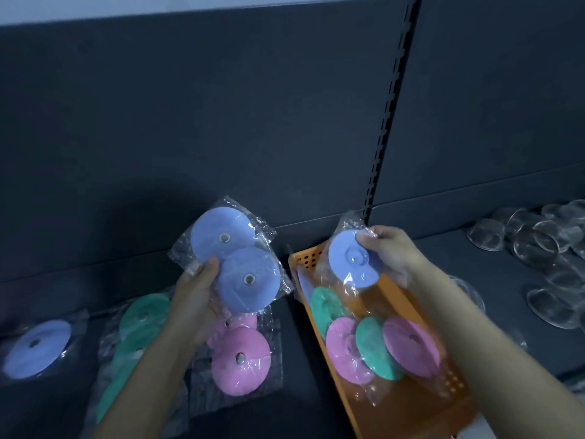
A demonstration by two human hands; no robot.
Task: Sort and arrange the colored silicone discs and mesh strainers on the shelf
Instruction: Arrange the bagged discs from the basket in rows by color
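My left hand (196, 299) grips two bagged blue discs (235, 258) above the shelf, one overlapping the other. My right hand (391, 255) pinches a third bagged blue disc (348, 259) over the orange basket (408, 403). Inside the basket stand bagged green discs (376, 348) and pink discs (411, 345) on edge. On the shelf lie a blue disc (38, 348) at the far left, a pile of green discs (139, 324) and pink discs (242, 361) under my left hand.
Several clear round strainers or lids (544, 251) are heaped on the shelf to the right. A slotted upright post (389, 112) divides the dark back panel. The dark shelf surface (297, 369) shows between the piles and the basket.
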